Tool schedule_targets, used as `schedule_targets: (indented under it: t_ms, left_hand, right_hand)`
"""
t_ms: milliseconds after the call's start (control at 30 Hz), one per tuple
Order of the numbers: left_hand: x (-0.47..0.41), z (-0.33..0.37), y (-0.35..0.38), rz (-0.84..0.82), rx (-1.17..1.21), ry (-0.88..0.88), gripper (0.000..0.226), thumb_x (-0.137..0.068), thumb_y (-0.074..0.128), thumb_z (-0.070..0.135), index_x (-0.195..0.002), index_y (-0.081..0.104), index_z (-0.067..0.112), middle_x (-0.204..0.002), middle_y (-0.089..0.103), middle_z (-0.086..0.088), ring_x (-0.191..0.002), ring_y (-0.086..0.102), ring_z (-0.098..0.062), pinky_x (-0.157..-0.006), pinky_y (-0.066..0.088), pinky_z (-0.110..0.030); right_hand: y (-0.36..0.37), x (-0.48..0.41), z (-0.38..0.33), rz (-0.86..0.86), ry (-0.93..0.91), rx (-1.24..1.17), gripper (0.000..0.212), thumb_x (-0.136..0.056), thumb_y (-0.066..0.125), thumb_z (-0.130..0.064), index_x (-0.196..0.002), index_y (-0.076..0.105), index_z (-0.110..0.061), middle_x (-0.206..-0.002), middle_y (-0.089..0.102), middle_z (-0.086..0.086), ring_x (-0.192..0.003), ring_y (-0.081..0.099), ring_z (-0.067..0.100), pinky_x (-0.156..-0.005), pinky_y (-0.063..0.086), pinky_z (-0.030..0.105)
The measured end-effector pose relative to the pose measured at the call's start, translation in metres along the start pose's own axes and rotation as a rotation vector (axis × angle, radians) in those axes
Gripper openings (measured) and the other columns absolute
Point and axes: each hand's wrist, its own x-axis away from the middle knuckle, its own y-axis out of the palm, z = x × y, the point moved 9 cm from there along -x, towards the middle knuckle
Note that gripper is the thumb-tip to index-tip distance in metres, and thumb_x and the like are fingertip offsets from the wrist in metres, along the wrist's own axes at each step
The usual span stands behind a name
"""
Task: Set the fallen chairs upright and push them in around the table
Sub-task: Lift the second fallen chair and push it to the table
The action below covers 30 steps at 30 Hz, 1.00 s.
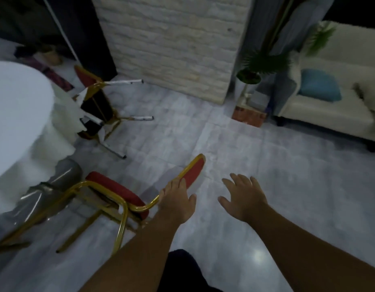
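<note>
Left hand (178, 204) grips near chair (119, 192), fingertips hidden; right hand (243, 199) spread.

The near chair (117, 197) has a gold metal frame and red padded seat and back. It lies tipped onto its back on the floor just beside the table (16, 114), its legs pointing toward the table's covered base and its backrest stretching away from the table. The far chair (98, 104) is of the same gold-and-red make, with white wrapping on some of its legs. It lies on its side against the hanging white cloth of the table, its legs sticking out sideways away from the table and its dark seat underside showing. The table is round and draped in white.
</note>
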Motion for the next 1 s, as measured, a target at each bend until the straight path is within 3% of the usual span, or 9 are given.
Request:
schedule_targets:
  t_ms: [500,733,1000]
  left_hand:
    - [-0.205,-0.038,0.051,-0.117,0.129,-0.371,0.072,-0.098,0.046,0.050,-0.155,0.021,0.015,-0.164,0.020,-0.011,-0.150,0.019,-0.033,-0.120,0.020,-0.054]
    - [-0.292,-0.040,0.141,-0.158,0.148,-0.556,0.077,-0.090,0.059,0.034,-0.153,0.020,0.014,-0.157,0.032,-0.010,-0.143,0.031,-0.031,-0.115,0.029,-0.052]
    - [-0.388,-0.070,0.259,-0.239,0.051,-0.644,0.085,-0.089,0.062,0.022,-0.156,0.010,0.018,-0.160,0.025,-0.011,-0.148,0.021,-0.034,-0.119,0.018,-0.059]
  right_hand:
    - [0.032,-0.274,0.002,-0.199,-0.368,0.127,0.072,-0.092,0.040,-0.060,-0.152,0.023,-0.025,-0.162,0.018,0.007,-0.147,0.016,0.026,-0.119,0.011,0.050]
    - [0.121,-0.395,0.001,-0.294,-0.555,0.177,0.073,-0.087,0.056,-0.047,-0.149,0.023,-0.029,-0.161,0.018,0.004,-0.147,0.013,0.028,-0.117,0.017,0.053]
    - [0.262,-0.501,-0.004,-0.346,-0.749,0.256,0.080,-0.088,0.063,-0.035,-0.152,0.016,-0.030,-0.162,0.015,0.008,-0.146,0.014,0.032,-0.118,0.013,0.055]
